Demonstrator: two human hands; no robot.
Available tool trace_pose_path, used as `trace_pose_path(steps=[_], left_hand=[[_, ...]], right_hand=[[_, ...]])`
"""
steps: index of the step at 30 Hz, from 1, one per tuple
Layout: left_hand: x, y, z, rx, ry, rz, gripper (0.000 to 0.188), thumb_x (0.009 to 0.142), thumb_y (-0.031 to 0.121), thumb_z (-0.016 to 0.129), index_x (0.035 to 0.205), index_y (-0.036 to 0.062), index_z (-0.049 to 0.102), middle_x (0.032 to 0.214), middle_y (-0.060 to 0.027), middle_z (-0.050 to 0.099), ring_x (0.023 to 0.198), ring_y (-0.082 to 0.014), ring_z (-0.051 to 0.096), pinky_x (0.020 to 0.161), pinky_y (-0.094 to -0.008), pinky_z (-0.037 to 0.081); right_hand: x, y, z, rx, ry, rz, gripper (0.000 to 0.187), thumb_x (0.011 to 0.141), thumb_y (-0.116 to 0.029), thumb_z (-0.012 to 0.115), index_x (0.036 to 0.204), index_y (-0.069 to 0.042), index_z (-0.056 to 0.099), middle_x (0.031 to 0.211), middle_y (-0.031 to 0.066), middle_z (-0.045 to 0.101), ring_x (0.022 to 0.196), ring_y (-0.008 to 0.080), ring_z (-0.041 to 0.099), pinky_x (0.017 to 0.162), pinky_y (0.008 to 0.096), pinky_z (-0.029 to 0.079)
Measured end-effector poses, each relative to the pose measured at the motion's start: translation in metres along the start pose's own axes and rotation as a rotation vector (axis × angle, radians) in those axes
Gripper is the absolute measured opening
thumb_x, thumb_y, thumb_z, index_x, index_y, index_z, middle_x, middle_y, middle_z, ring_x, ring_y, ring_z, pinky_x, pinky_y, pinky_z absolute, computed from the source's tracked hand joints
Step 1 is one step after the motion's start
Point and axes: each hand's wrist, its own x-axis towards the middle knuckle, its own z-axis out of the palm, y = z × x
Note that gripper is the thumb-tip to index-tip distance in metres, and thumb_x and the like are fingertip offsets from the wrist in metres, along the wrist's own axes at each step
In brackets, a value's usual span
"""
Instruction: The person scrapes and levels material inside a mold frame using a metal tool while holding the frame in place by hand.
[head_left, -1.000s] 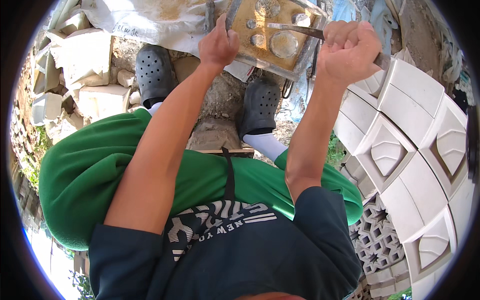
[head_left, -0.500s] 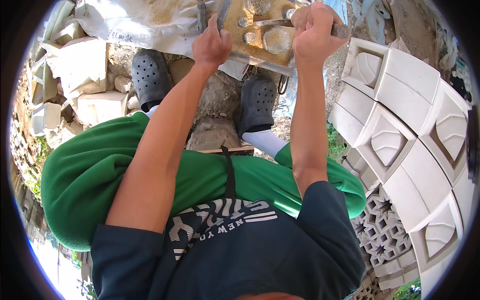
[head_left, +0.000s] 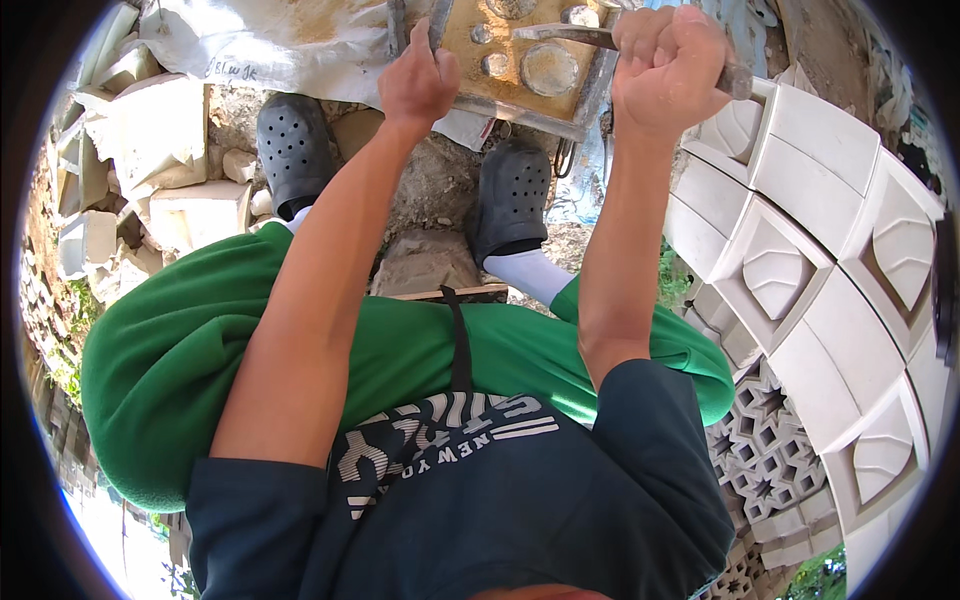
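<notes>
Head view: both hands on yellow metal mould point(head_left: 520, 60), far centre, its top cut off.
Right hand point(head_left: 668, 62) fisted round metal bar point(head_left: 570, 36); left hand point(head_left: 418, 85) grips mould's left edge, fingertips hidden. Bar's far end out of frame.

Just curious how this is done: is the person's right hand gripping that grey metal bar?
Yes, the right hand is closed in a fist around the grey metal bar above the rusty yellow metal mould.
</notes>
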Motion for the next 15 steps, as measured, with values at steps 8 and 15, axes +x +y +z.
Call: trace_pose_path(steps=[8,15], left_hand=[[-0.001,-0.003,0.002,0.011,-0.005,-0.024,0.053,0.087,0.028,0.045,0.134,0.0035,0.042,0.095,-0.0211,0.068,0.081,-0.0416,0.064,0.076,-0.0497,0.05],[-0.006,0.0,0.001,-0.007,-0.029,-0.056,0.053,0.086,0.028,0.045,0.133,0.0039,0.043,0.097,-0.019,0.068,0.084,-0.0399,0.065,0.077,-0.0486,0.05]], right_hand=[[0.011,-0.018,0.007,-0.474,-0.152,0.036,0.034,0.082,-0.008,0.04,0.05,-0.01,0.029,0.044,0.0025,0.028,0.038,0.0137,0.024,0.042,0.0319,0.024],[-0.002,-0.001,0.014,-0.641,-0.041,0.009,0.034,0.079,-0.01,0.04,0.048,-0.011,0.028,0.041,0.0045,0.028,0.037,0.0144,0.026,0.043,0.0315,0.028]])
